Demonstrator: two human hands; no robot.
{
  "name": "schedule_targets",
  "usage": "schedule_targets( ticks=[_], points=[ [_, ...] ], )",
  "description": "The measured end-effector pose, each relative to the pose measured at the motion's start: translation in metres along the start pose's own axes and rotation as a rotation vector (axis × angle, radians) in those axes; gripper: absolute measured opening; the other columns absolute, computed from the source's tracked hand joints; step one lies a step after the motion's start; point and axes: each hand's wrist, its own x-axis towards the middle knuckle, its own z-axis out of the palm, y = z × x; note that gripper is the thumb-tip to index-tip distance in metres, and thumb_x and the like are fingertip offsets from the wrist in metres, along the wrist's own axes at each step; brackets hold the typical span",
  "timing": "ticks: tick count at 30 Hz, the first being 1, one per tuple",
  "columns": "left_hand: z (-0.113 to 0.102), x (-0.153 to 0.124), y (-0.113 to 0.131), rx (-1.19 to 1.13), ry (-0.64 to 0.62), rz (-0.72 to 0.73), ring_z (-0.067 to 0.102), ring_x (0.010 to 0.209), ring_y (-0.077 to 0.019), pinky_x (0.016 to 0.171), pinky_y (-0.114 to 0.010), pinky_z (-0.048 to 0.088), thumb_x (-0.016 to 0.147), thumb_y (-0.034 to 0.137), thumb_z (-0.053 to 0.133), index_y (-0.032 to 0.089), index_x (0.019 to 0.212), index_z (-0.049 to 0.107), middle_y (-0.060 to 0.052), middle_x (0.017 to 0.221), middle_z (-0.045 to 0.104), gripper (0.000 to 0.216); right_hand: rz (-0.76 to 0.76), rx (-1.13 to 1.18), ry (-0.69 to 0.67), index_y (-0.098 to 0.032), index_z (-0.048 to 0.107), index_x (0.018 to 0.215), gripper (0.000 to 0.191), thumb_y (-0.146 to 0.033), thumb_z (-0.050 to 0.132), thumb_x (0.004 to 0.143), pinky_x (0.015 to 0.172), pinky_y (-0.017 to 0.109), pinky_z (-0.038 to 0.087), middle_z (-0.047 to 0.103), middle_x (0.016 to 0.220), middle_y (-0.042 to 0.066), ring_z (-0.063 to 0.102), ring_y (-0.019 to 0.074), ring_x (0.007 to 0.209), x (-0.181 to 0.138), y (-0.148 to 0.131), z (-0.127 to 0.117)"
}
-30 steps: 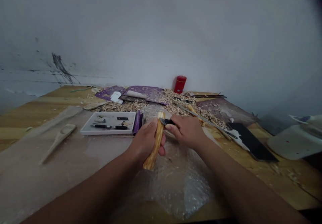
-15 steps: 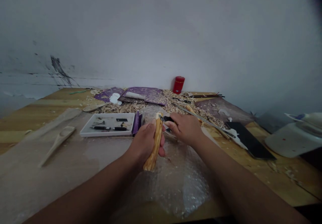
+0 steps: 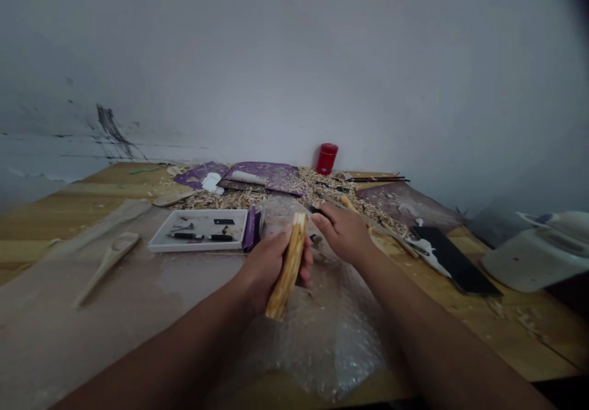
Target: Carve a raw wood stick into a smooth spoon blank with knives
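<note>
My left hand (image 3: 267, 264) is wrapped round a pale wooden stick (image 3: 288, 267) and holds it upright and slightly tilted above a sheet of bubble wrap (image 3: 322, 318). My right hand (image 3: 341, 231) is just right of the stick's top, its fingers closed on a small dark-handled knife (image 3: 315, 210). Only a short black part of the knife shows beyond the fingers. The two hands are a little apart.
A white tray (image 3: 202, 229) of small tools lies left of the hands, with a purple case (image 3: 251, 228) beside it. A carved wooden spoon (image 3: 105, 264) lies far left. Wood shavings (image 3: 317, 189), a red can (image 3: 326, 157), a black slab (image 3: 453, 256) and a white appliance (image 3: 538, 250) are behind and right.
The knife has come off the top of the stick: my right hand has drawn away to the right and back. The left hand has tilted the stick slightly to the right.
</note>
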Motion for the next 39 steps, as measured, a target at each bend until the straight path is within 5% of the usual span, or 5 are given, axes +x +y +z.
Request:
schedule_targets(
  ticks=[5, 13, 30, 36, 39],
  points=[
    [-0.005, 0.005, -0.002, -0.005, 0.027, -0.012, 0.046, 0.042, -0.0074, 0.044, -0.024, 0.043, 0.08, 0.043, 0.034, 0.016, 0.083, 0.051, 0.002, 0.058, 0.048, 0.031, -0.068, -0.025, -0.047, -0.019, 0.051, 0.074, 0.048, -0.052, 0.018, 0.084, 0.05, 0.023, 0.021, 0.058, 0.065, 0.002, 0.051, 0.0136, 0.06, -0.005, -0.011, -0.001],
    [-0.007, 0.008, -0.004, 0.136, 0.159, -0.002, 0.041, 0.032, -0.0084, 0.033, -0.022, 0.035, 0.081, 0.045, 0.026, 0.017, 0.068, 0.044, 0.002, 0.047, 0.047, 0.036, -0.168, -0.035, -0.122, -0.018, 0.052, 0.077, 0.047, -0.051, 0.019, 0.084, 0.051, 0.023, 0.019, 0.059, 0.069, 0.002, 0.049, 0.0122, 0.059, -0.007, -0.019, -0.001],
    [0.002, 0.004, -0.004, 0.282, 0.234, 0.096, 0.041, 0.029, -0.0089, 0.03, -0.019, 0.031, 0.081, 0.044, 0.026, 0.017, 0.073, 0.047, 0.003, 0.042, 0.046, 0.034, -0.068, -0.144, -0.087, -0.019, 0.054, 0.081, 0.055, -0.055, 0.013, 0.083, 0.049, 0.024, 0.019, 0.062, 0.074, 0.004, 0.053, 0.0158, 0.064, -0.003, -0.023, -0.005],
    [0.011, -0.005, -0.004, 0.238, 0.155, 0.035, 0.038, 0.026, -0.0086, 0.028, -0.019, 0.029, 0.081, 0.044, 0.026, 0.017, 0.074, 0.048, 0.005, 0.038, 0.043, 0.036, 0.189, -0.19, -0.049, -0.021, 0.055, 0.086, 0.054, -0.054, 0.012, 0.083, 0.052, 0.024, 0.024, 0.063, 0.076, 0.005, 0.054, 0.0176, 0.066, 0.004, 0.008, -0.005],
    [0.004, 0.0, -0.003, 0.169, 0.171, 0.041, 0.04, 0.029, -0.0084, 0.031, -0.019, 0.031, 0.08, 0.044, 0.029, 0.016, 0.076, 0.049, 0.004, 0.04, 0.044, 0.035, 0.145, -0.109, -0.021, -0.021, 0.053, 0.083, 0.05, -0.05, 0.013, 0.085, 0.052, 0.024, 0.025, 0.062, 0.073, 0.004, 0.055, 0.0165, 0.066, 0.003, 0.013, -0.004]
  ],
)
